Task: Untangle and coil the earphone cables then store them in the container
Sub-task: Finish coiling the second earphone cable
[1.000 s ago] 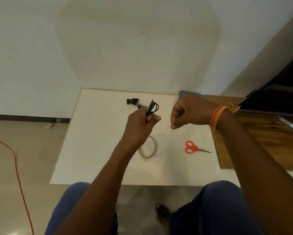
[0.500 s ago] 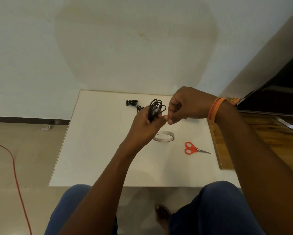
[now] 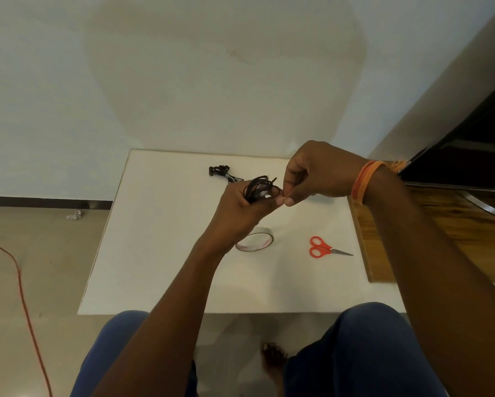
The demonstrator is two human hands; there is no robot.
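**Hands meet over a coiled earphone cable**

Left hand (image 3: 240,206) grips the black coiled earphone cable (image 3: 260,188) above the white table (image 3: 160,242); right hand (image 3: 316,173) pinches its fingertips shut at the coil's three o'clock edge; a second black earphone bundle (image 3: 221,172) lies at eleven o'clock; tape roll (image 3: 254,242) and red-handled scissors (image 3: 325,248) lie nearer the person.

- Left hand (image 3: 240,207): raised mid-frame, fingers curled, gripping the coiled earphone cable (image 3: 259,188).
- Right hand (image 3: 317,173): at its 3 o'clock, thumb and forefinger pinched together, fingertips touching the left's.
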